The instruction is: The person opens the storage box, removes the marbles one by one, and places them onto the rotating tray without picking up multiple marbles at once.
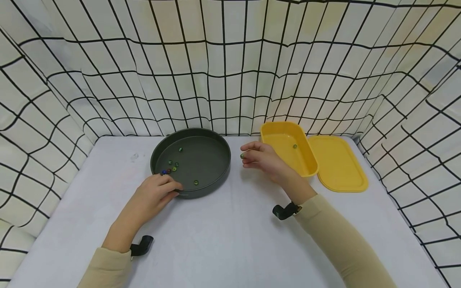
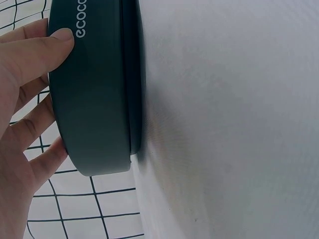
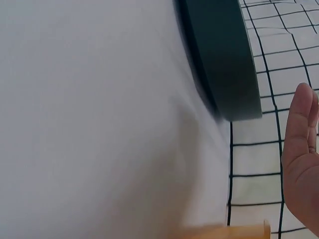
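A round dark cake pan [image 1: 207,160] stands on the white table with several small glass marbles inside, mostly green, plus a blue marble [image 1: 164,172] and a reddish one. My left hand [image 1: 153,197] grips the pan's near-left rim; in the left wrist view the thumb presses the outer wall beside white lettering. Between pan and yellow tub [image 1: 313,162], my right hand [image 1: 264,161] is raised above the table, pinching a green marble [image 1: 242,156] at its fingertips. Another green marble [image 1: 295,146] lies in the tub. The right wrist view shows that hand only from the side, its marble hidden.
A flat yellow lid [image 1: 340,164] lies right of the tub, close against it. White cloth walls with a black grid [image 1: 225,60] rise behind the table and on both sides. Each wrist carries a black camera mount [image 1: 142,246].
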Available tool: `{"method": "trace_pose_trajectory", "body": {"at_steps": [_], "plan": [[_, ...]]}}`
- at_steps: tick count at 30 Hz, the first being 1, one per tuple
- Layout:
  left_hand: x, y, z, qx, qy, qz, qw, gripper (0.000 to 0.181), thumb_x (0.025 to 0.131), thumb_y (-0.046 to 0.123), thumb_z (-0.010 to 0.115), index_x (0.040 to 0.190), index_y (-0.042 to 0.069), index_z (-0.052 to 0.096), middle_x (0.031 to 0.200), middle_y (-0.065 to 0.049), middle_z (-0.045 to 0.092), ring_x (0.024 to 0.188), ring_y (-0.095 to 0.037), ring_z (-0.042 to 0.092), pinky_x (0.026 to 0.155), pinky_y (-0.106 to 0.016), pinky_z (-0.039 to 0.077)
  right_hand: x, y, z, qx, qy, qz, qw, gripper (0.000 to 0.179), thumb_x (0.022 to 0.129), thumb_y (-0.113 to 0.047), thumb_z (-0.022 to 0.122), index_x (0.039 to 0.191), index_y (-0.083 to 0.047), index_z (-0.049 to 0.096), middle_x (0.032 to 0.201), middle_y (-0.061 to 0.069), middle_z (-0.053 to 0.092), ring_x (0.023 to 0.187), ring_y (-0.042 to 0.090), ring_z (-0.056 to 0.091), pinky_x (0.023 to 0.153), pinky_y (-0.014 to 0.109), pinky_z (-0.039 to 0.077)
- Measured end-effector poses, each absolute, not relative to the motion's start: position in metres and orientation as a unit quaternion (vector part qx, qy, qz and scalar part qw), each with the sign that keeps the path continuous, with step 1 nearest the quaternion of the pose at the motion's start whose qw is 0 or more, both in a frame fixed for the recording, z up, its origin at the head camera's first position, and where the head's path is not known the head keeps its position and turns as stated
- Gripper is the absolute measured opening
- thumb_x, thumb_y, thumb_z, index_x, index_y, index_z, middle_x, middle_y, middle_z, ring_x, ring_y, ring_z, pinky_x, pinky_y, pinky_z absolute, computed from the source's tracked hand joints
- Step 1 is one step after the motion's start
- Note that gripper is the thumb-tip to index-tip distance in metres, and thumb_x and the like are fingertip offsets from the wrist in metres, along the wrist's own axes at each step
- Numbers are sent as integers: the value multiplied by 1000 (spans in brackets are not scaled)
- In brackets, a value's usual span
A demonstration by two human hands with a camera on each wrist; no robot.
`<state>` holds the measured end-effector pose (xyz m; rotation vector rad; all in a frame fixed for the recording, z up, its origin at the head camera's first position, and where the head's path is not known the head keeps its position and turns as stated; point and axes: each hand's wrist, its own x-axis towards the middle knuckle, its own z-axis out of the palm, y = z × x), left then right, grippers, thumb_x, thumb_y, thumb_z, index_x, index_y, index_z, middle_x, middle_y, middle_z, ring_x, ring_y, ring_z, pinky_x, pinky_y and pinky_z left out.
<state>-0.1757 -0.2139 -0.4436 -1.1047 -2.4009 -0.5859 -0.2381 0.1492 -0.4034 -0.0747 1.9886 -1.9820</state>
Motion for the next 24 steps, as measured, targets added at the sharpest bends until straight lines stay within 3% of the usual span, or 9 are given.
{"method": "trace_pose_trajectory", "body": {"at_steps": [8,16,24], "plan": [[-175,-214,-443,-397,-867,-210,214,28,74,2,84,96,17,74,88,5,66,80,-15,60,75,-36,48,-238,118,-403,-54,666,-720,189,30,99,-5,57,125,9,55,93,9,63,79,18,65,78,28,59],[-176,-213,-444,-404,-861,-216,222,28,75,2,84,96,18,74,87,6,65,80,-14,60,74,-35,47,-240,90,-405,-66,653,-725,210,16,98,-4,58,113,0,62,90,7,63,78,16,65,77,27,59],[-176,-213,-443,-404,-859,-222,223,29,75,1,83,96,18,74,87,6,66,79,-14,60,75,-37,47,-243,63,-411,-78,671,-703,222,28,97,-4,58,123,7,57,94,5,63,80,15,64,79,29,59]]}}
